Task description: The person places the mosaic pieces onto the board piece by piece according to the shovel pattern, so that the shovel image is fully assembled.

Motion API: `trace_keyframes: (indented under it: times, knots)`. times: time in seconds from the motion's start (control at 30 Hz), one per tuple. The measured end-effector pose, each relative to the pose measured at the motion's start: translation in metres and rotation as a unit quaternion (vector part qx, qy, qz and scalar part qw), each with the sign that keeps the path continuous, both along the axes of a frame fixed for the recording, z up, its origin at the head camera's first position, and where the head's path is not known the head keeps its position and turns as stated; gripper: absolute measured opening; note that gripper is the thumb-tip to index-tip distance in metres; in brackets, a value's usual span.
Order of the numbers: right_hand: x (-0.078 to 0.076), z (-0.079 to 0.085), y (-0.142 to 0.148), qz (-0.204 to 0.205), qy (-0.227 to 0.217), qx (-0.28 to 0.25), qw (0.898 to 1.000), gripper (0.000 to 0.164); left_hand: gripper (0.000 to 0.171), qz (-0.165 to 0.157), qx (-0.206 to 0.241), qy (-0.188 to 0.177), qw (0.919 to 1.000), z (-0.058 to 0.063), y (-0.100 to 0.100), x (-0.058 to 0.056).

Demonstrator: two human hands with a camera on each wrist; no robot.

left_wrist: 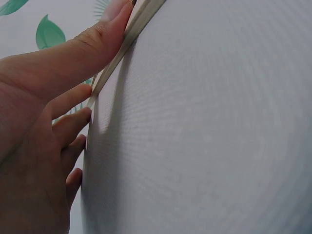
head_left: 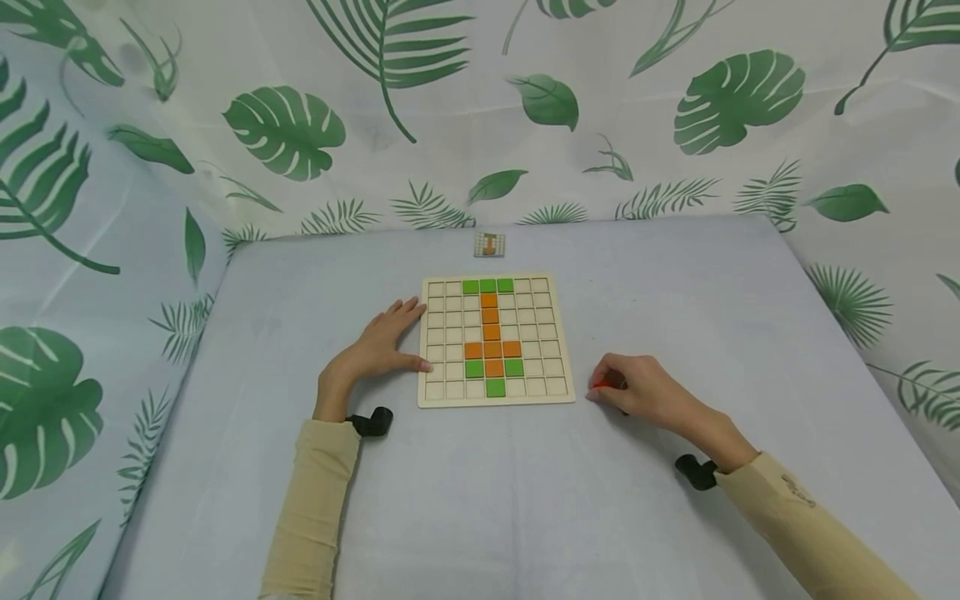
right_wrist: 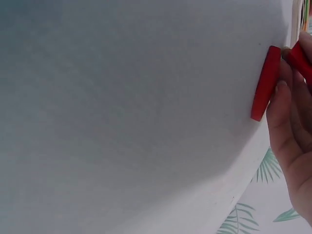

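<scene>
A cream wooden grid board lies on the table, with green tiles and orange tiles set in a pattern down its middle. My left hand is spread at the board's left side, the thumb on its edge and the fingertips near its upper left. Right of the board, my right hand pinches a red tile between thumb and finger. In the right wrist view a second red tile stands on its long edge against the fingers; whether they grip it I cannot tell.
Behind the board lies a small pattern card. Black wrist cameras sit on both wrists. A leaf-printed cloth hangs behind and at the sides of the pale table.
</scene>
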State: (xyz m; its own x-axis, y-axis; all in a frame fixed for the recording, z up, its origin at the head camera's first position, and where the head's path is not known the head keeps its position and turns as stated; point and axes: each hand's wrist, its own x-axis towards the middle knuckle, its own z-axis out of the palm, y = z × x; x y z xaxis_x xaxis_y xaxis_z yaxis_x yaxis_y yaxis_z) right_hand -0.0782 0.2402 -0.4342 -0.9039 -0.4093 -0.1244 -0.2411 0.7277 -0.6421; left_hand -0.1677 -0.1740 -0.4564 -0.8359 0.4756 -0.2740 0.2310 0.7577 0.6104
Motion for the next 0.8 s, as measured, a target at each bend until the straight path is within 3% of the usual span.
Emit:
trace_keyframes:
  times: [0.47,0.8]
  knots:
    - [-0.004,0.005,-0.007,-0.012,-0.026,-0.026,0.999,0.011,0.106,0.001,0.0,-0.003,1.0,-0.001,0.0,-0.001]
    - [-0.01,0.005,-0.016,0.008,0.026,-0.012,1.0,0.017,0.106,0.003,-0.003,-0.004,1.0,0.001,0.0,0.001]
